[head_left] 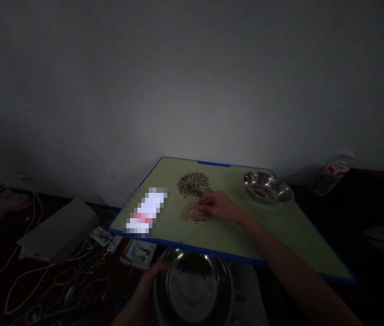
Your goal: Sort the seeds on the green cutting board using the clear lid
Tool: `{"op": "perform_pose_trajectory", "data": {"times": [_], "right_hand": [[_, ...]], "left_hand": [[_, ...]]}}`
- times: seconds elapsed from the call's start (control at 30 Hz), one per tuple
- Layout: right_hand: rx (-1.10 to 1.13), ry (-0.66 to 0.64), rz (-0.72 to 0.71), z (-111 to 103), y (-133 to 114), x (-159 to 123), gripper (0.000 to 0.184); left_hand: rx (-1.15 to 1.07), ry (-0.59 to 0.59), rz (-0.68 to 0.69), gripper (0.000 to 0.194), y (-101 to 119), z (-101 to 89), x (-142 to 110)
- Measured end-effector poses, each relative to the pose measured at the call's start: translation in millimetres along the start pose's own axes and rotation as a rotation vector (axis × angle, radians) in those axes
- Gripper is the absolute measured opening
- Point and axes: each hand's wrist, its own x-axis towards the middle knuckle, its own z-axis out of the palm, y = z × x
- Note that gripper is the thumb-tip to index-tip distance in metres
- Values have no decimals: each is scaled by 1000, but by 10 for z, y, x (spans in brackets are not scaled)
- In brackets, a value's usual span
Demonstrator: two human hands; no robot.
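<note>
Over the green tabletop (232, 235), my right hand (216, 203) has its thumb and fingers closed in a pinch; anything between them is too small or hidden to make out. Under the fingertips lies a pinkish-red half-round protractor shape (185, 212), which could be a loose piece or a print. A few dark bits (196, 221) lie along its lower edge. Just beyond is a spread pile of small dark and pale seed-like bits (194, 183). Below the near edge, my left hand (156, 274) grips the rim of a steel bowl (192, 290), with dark bits partly visible inside.
A second, shallow steel bowl (269, 188) stands at the table's back right. A lit, blurred-out phone-like screen (146, 213) lies on the left. Cables (73, 271), a grey box (59, 231) and a white tray (139, 253) are below left. A plastic bottle (332, 174) is at right.
</note>
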Motion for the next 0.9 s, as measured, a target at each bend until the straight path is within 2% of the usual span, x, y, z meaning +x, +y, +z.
{"op": "perform_pose_trajectory", "data": {"times": [0.13,0.23,0.47,0.57,0.73,0.9], "right_hand": [[32,-13,29,-2,-17,-8,19],[47,-30,36,-5,-18,-9,19],[70,-36,67,-1,-4,-7,19],[88,-50,82,-3,-4,-10,20],[106,-81,72,-13,-8,-16,19],[91,-87,60,-18,-23,-23,19]], "left_hand": [[-14,23,81,15,-44,7,8],[16,54,109,22,-54,32,-16],[55,-5,31,16,17,32,-48],[38,11,43,14,3,19,-32],[26,70,82,22,-66,-49,25],[0,49,7,26,-71,-97,52]]}}
